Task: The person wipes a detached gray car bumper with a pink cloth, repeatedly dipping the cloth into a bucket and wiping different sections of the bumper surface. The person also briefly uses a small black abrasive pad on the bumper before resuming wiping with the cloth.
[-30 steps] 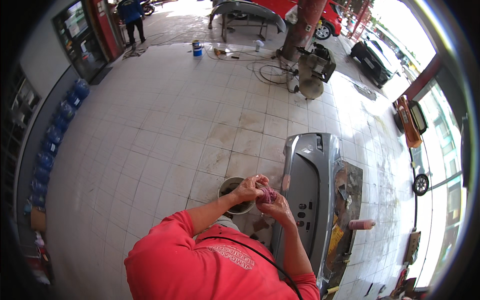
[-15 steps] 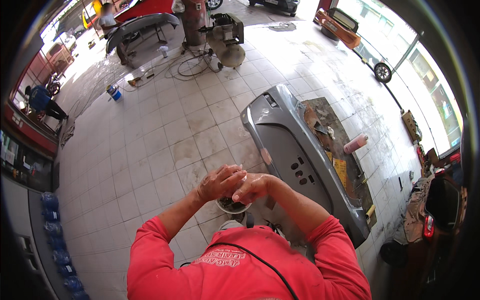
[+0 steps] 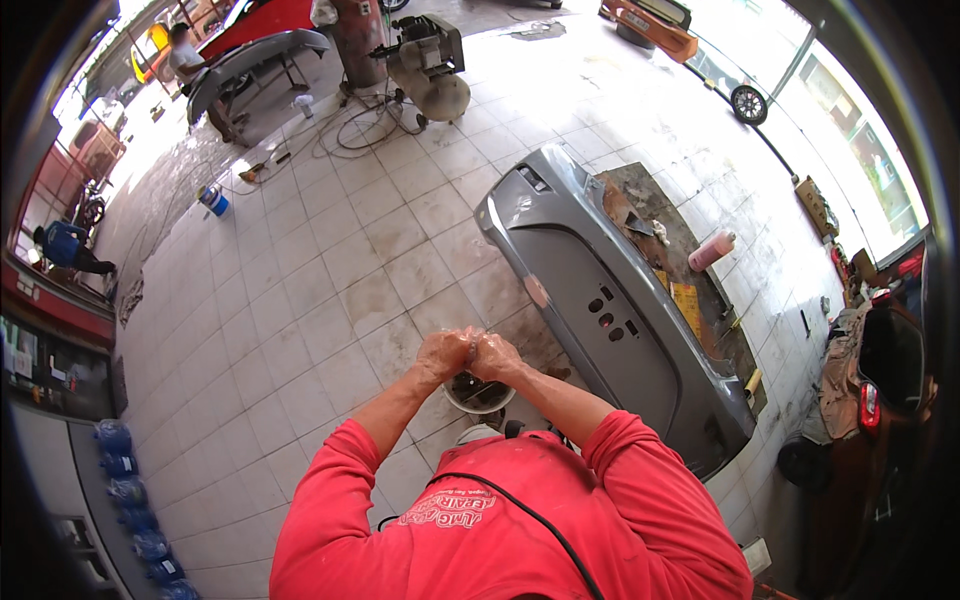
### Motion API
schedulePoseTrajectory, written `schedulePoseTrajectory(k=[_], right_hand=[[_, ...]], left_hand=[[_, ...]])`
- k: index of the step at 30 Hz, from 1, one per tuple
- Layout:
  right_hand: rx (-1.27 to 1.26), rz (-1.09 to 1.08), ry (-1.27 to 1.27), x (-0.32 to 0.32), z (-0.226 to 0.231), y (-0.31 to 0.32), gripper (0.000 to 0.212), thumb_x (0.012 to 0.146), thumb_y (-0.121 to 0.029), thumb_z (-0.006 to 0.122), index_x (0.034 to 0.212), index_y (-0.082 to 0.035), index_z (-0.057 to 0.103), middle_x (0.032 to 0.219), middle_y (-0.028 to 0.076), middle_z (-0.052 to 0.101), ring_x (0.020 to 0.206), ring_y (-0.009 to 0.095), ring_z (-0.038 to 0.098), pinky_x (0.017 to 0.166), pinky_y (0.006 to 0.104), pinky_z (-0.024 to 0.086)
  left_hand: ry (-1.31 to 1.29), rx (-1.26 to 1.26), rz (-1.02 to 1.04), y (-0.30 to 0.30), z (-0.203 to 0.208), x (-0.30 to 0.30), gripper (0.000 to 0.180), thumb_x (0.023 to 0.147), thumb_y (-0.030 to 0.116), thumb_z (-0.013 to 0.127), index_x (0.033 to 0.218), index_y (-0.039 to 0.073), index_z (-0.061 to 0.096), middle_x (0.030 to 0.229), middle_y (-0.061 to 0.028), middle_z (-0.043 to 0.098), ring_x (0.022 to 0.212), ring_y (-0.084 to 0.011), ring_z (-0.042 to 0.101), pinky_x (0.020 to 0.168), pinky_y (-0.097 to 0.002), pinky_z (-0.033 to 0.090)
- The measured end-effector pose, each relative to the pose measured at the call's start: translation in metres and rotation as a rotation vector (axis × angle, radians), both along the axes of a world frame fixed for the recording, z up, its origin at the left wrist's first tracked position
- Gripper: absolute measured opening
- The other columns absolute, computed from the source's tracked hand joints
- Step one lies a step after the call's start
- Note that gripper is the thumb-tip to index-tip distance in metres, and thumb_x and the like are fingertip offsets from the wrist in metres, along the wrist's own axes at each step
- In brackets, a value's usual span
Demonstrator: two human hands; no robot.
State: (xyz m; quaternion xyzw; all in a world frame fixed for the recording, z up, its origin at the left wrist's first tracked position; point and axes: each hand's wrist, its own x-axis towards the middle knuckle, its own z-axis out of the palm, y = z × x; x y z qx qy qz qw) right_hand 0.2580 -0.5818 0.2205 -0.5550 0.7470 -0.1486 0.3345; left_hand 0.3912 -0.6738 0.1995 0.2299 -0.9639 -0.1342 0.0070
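Note:
Both my hands are closed and pressed together in front of my chest, above a round white-rimmed bucket (image 3: 482,409) with dark contents. My left hand (image 3: 441,356) and my right hand (image 3: 497,358) meet knuckle to knuckle, fingers curled in. A small greyish, wet-looking bit shows between them; its kind is too hidden to tell. Wet shine lies on the hands. Just right of the bucket rests a large grey car body panel (image 3: 600,330) with several small cut-outs and a pinkish patch on its near-left edge.
A pink bottle (image 3: 712,251) stands on a dirty board right of the panel. An air compressor (image 3: 432,75) with coiled hose is at the back, a blue-and-white pail (image 3: 213,200) far left. Blue water jugs (image 3: 128,492) line the left wall. Two people are in the distance.
My left hand, loosely laid over the right with fingers showing, has closed into a fist against it. The right hand has curled too. The view has shifted slightly.

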Motion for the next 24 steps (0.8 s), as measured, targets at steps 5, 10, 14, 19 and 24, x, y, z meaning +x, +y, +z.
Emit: schedulePoseTrajectory(k=[5, 10, 14, 19, 24], right_hand=[[0.040, -0.057, 0.127, -0.006, -0.036, 0.008, 0.051, 0.087, -0.036, 0.076, 0.125, -0.006, 0.064, 0.107, 0.023, 0.076, 0.110, 0.041, 0.073, 0.092, 0.0524, 0.058], [-0.022, -0.024, -0.044, -0.007, 0.000, 0.008, 0.039, 0.086, -0.030, 0.073, 0.112, 0.000, 0.072, 0.106, 0.027, 0.076, 0.103, 0.043, 0.074, 0.089, 0.0507, 0.059], [0.256, -0.180, -0.615, -0.058, 0.033, 0.004, 0.025, 0.081, -0.023, 0.081, 0.093, -0.003, 0.074, 0.079, 0.014, 0.072, 0.068, 0.024, 0.070, 0.059, 0.0384, 0.052], [0.579, 0.091, -1.373, -0.062, 0.073, 0.011, 0.014, 0.087, -0.009, 0.077, 0.085, -0.012, 0.063, 0.068, 0.000, 0.052, 0.049, 0.010, 0.046, 0.043, 0.0267, 0.031], [0.648, 0.176, -1.403, -0.057, 0.081, 0.026, 0.022, 0.092, -0.011, 0.076, 0.080, -0.009, 0.058, 0.065, -0.001, 0.048, 0.049, 0.011, 0.041, 0.045, 0.0293, 0.030]], left_hand=[[-0.186, 0.258, 0.140, 0.011, -0.002, -0.020, 0.024, 0.080, 0.013, 0.075, 0.102, 0.004, 0.073, 0.097, -0.0194, 0.078, 0.090, -0.0384, 0.077, 0.077, -0.0494, 0.062], [0.113, 0.419, 0.084, -0.002, 0.015, 0.017, 0.060, 0.075, 0.004, 0.072, 0.135, 0.009, 0.064, 0.142, -0.0215, 0.065, 0.131, -0.0387, 0.063, 0.107, -0.0476, 0.054], [0.333, 0.094, -0.177, 0.011, 0.090, 0.034, 0.088, 0.077, 0.006, 0.077, 0.159, 0.017, 0.047, 0.173, -0.0117, 0.032, 0.156, -0.0387, 0.035, 0.128, -0.0468, 0.035], [0.532, -0.225, -0.473, 0.002, 0.122, 0.023, 0.074, 0.086, 0.015, 0.074, 0.156, 0.015, 0.051, 0.169, -0.0103, 0.039, 0.156, -0.0334, 0.038, 0.129, -0.0482, 0.034], [0.529, -0.211, -0.618, -0.002, 0.136, 0.001, 0.043, 0.090, 0.023, 0.066, 0.131, 0.011, 0.063, 0.118, -0.0114, 0.067, 0.114, -0.0306, 0.069, 0.095, -0.0439, 0.059]])
